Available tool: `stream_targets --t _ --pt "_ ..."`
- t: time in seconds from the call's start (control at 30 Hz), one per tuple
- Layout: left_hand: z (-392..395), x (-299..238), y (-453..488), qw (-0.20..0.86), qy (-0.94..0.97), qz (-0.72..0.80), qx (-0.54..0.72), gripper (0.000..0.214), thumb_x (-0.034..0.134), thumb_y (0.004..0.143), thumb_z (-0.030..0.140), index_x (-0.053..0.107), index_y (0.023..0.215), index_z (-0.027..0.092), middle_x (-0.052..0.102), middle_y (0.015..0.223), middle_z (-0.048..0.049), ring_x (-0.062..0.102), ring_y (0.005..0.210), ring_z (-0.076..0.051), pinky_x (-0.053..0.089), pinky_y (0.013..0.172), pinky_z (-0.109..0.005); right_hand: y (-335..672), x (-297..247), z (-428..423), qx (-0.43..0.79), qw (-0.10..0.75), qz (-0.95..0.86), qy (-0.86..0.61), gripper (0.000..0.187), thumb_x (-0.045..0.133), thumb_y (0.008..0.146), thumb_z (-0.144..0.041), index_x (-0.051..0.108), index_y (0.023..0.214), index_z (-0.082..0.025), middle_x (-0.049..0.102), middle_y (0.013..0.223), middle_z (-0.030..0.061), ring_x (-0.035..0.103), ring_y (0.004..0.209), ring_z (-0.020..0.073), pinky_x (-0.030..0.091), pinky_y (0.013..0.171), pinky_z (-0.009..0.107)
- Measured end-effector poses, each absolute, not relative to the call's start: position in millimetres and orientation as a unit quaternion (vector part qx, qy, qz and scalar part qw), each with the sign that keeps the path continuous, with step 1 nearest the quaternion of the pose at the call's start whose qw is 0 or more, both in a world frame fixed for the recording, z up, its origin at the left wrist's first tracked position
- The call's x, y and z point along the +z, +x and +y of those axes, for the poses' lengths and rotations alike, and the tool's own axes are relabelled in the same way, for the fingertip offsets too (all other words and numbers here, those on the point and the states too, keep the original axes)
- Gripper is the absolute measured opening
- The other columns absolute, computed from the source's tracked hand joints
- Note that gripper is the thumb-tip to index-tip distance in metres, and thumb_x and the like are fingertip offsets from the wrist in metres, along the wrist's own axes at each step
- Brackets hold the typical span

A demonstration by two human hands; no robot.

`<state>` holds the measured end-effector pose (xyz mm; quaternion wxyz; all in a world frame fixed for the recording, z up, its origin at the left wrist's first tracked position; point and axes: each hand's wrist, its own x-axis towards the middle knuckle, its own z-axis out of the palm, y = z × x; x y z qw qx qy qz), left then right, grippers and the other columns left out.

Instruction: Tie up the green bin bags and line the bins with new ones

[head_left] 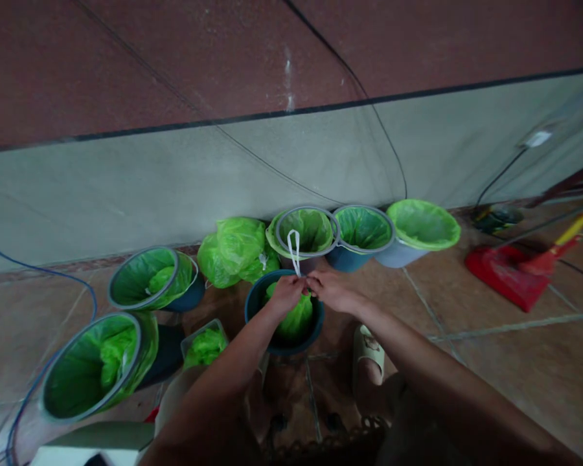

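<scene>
My left hand (285, 293) and my right hand (331, 289) meet above a dark blue bin (255, 304) on the floor. Both pinch the white drawstring (294, 249) of the green bag (295, 317) that sits inside this bin; the string loops up from my fingertips. The fingers of both hands are closed together on it. A tied, full green bag (236, 249) lies just behind the bin, to the left.
Several bins lined with green bags stand along the wall: three at the back (307, 233) (364, 232) (422, 226), two at left (148, 278) (94, 366). A small clear tub (204, 346) holds green bags. A red dustpan and broom (510, 272) lie right. Cables trail the floor.
</scene>
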<state>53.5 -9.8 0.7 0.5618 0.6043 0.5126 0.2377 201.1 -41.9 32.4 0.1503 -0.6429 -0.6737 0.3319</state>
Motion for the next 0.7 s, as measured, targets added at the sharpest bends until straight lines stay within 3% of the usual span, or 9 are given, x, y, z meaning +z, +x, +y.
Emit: stream_targets --t 0.17,0.27,0.33,0.43,0.57,0.7 --pt "-7 3 44 0.568 0.579 0.532 0.245 0.023 0.058 0.078 0.029 0.068 0.064 0.014 0.060 0.057 0.0002 0.043 0.049 -0.008 0.034 0.052 -0.023 197 44 -52 0.274 0.060 -0.710 -0.646 0.029 0.042 0.094 -0.024 0.070 0.095 -0.017 0.072 0.094 0.0096 0.064 0.086 0.0179 0.039 0.072 0.025" --pt "-5 9 37 0.498 0.655 0.526 0.213 0.021 0.062 0.076 0.030 0.069 0.063 0.014 0.054 0.052 0.0025 0.044 0.050 -0.010 0.033 0.053 -0.023 204 47 -53 0.327 -0.008 -0.726 -0.605 0.028 0.045 0.090 -0.022 0.070 0.078 -0.016 0.070 0.079 0.0076 0.061 0.073 0.0162 0.038 0.064 0.025" --pt "-6 14 34 0.434 0.728 0.500 0.179 0.017 0.060 0.076 0.026 0.070 0.066 0.016 0.057 0.055 0.0020 0.048 0.054 -0.012 0.036 0.058 -0.025 211 43 -51 0.352 -0.006 -0.718 -0.601 0.025 0.048 0.086 -0.018 0.068 0.073 -0.016 0.068 0.073 0.0056 0.057 0.066 0.0147 0.037 0.061 0.024" --pt "-12 24 33 0.337 0.820 0.436 0.153 0.016 0.056 0.074 0.014 0.071 0.076 0.021 0.065 0.067 0.0003 0.058 0.067 -0.016 0.043 0.079 -0.030 218 32 -46 0.357 0.135 -0.686 -0.619 0.018 0.054 0.079 -0.018 0.071 0.085 -0.017 0.069 0.076 0.0035 0.058 0.069 0.0155 0.041 0.064 0.025" --pt "-17 37 31 0.260 0.895 0.335 0.138 0.023 0.055 0.071 0.007 0.067 0.081 0.023 0.067 0.072 -0.0004 0.061 0.078 -0.019 0.029 0.108 -0.042 209 17 -34 0.433 0.354 -0.624 -0.546 0.030 0.055 0.076 -0.023 0.072 0.101 -0.020 0.072 0.091 0.0042 0.062 0.084 0.0192 0.046 0.078 0.031" --pt "-12 45 22 0.224 0.906 0.324 0.158 0.022 0.053 0.075 0.008 0.065 0.083 0.024 0.067 0.076 -0.0005 0.061 0.080 -0.019 0.022 0.113 -0.043 194 8 -29 0.540 0.372 -0.578 -0.487 0.020 0.063 0.073 -0.031 0.070 0.084 -0.017 0.069 0.083 0.0034 0.059 0.075 0.0160 0.046 0.071 0.028"
